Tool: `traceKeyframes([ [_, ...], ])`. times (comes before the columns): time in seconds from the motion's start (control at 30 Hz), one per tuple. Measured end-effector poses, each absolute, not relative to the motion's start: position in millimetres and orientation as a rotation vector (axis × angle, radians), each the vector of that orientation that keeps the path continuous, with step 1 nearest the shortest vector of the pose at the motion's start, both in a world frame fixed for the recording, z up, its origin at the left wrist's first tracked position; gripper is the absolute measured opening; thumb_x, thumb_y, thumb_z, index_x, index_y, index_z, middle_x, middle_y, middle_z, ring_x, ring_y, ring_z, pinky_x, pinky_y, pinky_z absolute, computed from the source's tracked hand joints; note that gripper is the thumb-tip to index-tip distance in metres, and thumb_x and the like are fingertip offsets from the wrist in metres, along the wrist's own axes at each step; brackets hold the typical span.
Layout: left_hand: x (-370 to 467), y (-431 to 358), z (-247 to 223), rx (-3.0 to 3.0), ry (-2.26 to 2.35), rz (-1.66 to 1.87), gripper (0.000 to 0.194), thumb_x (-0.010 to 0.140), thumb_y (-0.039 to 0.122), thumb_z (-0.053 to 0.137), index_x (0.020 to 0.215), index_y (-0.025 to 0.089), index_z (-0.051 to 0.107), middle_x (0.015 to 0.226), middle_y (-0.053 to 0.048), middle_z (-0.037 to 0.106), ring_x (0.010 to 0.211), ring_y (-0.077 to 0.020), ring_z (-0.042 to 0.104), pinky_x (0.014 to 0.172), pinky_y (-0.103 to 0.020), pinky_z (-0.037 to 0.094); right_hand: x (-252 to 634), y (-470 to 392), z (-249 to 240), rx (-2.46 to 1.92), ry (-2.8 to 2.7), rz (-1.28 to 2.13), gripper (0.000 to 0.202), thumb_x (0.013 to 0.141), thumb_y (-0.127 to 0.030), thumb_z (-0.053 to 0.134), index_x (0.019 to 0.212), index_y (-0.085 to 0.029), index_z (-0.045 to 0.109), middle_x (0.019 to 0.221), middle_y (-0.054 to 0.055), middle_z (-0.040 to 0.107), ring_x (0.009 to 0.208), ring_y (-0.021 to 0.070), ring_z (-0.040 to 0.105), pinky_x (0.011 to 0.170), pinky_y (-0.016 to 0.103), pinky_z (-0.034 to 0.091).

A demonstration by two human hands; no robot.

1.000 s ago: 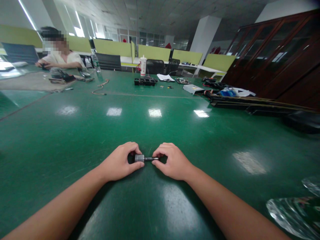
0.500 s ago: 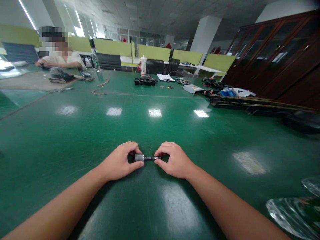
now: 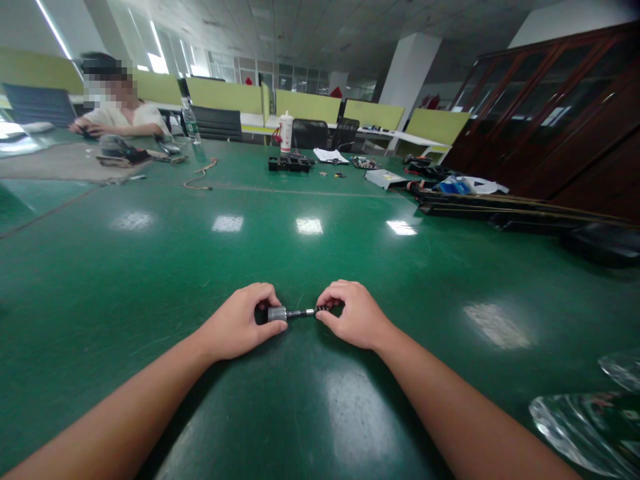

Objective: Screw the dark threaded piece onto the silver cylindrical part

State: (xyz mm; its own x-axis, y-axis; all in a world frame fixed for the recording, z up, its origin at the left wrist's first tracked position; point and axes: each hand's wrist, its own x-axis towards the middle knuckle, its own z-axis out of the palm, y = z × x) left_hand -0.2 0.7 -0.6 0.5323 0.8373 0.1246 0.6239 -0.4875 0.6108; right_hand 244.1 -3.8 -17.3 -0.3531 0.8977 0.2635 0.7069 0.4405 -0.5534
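Observation:
My left hand [image 3: 241,325] rests low over the table, thumb and fingers closed around a grey metal cylinder [image 3: 277,314]. From the cylinder's right end a thin shaft [image 3: 301,313], part black and part shiny, points toward my right hand [image 3: 356,315]. Between the right thumb and fingertips is a small dark ribbed piece [image 3: 321,309], like a short spring. It lies in line with the shaft's tip; whether the two touch, I cannot tell. The fingers partly cover both the cylinder and the ribbed piece.
On the green table [image 3: 280,247], a black slotted part [image 3: 291,164], a white bottle [image 3: 286,132] and papers [image 3: 331,156] stand far ahead. Long dark strips [image 3: 480,204] lie at right. Clear plastic [image 3: 590,427] is near bottom right. A person [image 3: 123,113] sits far left.
My right hand has shifted slightly right and up, away from the cylinder. More of the shaft and the ribbed piece shows. The left hand has kept its hold almost unmoved.

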Motion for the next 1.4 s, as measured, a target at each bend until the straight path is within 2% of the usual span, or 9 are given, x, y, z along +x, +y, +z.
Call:
traceKeyframes([
  [0.3, 0, 2, -3, 2.274, 1.168, 0.552, 0.019, 0.079, 0.034, 0.070, 0.082, 0.018, 0.058, 0.080, 0.000, 0.062, 0.075, -0.0179, 0.057, 0.068, -0.028, 0.041, 241, -5, -18, -1.276, -2.173, 0.487, 0.006, 0.074, -0.018, 0.074, 0.078, -0.020, 0.071, 0.077, 0.000, 0.069, 0.077, 0.0167, 0.059, 0.075, 0.032, 0.042],
  [0.47, 1, 2, -3, 2.303, 1.114, 0.533, 0.022, 0.075, 0.031, 0.074, 0.089, 0.018, 0.062, 0.082, 0.000, 0.062, 0.076, -0.0172, 0.058, 0.071, -0.029, 0.042, 234, -10, -18, -1.132, -2.170, 0.611, 0.022, 0.074, -0.011, 0.074, 0.094, -0.020, 0.070, 0.083, 0.000, 0.071, 0.081, 0.0160, 0.061, 0.078, 0.032, 0.044],
  [0.6, 1, 1, -2, 2.309, 1.065, 0.526, 0.029, 0.072, 0.034, 0.078, 0.091, 0.018, 0.063, 0.083, 0.000, 0.062, 0.075, -0.0167, 0.058, 0.071, -0.029, 0.042, 229, -13, -17, -1.041, -2.216, 0.604, 0.019, 0.075, -0.011, 0.073, 0.091, -0.020, 0.069, 0.083, 0.001, 0.070, 0.081, 0.0165, 0.060, 0.079, 0.033, 0.043],
  [0.7, 0, 1, 0, 2.294, 1.050, 0.524, 0.025, 0.079, 0.039, 0.071, 0.090, 0.018, 0.064, 0.080, 0.000, 0.063, 0.075, -0.0165, 0.058, 0.071, -0.029, 0.042, 229, -13, -17, -1.029, -2.215, 0.600, 0.015, 0.077, -0.012, 0.072, 0.089, -0.020, 0.069, 0.082, 0.001, 0.070, 0.080, 0.0166, 0.060, 0.079, 0.033, 0.043],
  [0.8, 0, 0, 1, 2.283, 1.046, 0.524, 0.019, 0.084, 0.037, 0.065, 0.089, 0.018, 0.065, 0.079, 0.001, 0.063, 0.074, -0.0158, 0.059, 0.071, -0.028, 0.042, 229, -14, -19, -1.015, -2.226, 0.596, 0.013, 0.079, -0.013, 0.071, 0.089, -0.020, 0.069, 0.083, 0.001, 0.070, 0.080, 0.0165, 0.059, 0.079, 0.033, 0.042],
  [1.03, 2, 0, 2, 2.307, 1.077, 0.499, 0.021, 0.077, 0.034, 0.072, 0.091, 0.019, 0.066, 0.078, 0.002, 0.063, 0.073, -0.0160, 0.059, 0.072, -0.028, 0.041, 230, -13, -21, -1.001, -2.304, 0.541, 0.014, 0.081, -0.017, 0.071, 0.094, -0.021, 0.069, 0.088, 0.002, 0.072, 0.085, 0.0173, 0.060, 0.081, 0.034, 0.041],
  [1.4, 1, 1, -1, 2.315, 1.052, 0.497, 0.021, 0.077, 0.031, 0.073, 0.093, 0.021, 0.066, 0.083, 0.002, 0.065, 0.076, -0.0163, 0.060, 0.075, -0.029, 0.041, 229, -14, -21, -0.984, -2.337, 0.509, 0.015, 0.083, -0.026, 0.072, 0.097, -0.021, 0.071, 0.087, 0.002, 0.071, 0.085, 0.0171, 0.060, 0.080, 0.033, 0.040],
])
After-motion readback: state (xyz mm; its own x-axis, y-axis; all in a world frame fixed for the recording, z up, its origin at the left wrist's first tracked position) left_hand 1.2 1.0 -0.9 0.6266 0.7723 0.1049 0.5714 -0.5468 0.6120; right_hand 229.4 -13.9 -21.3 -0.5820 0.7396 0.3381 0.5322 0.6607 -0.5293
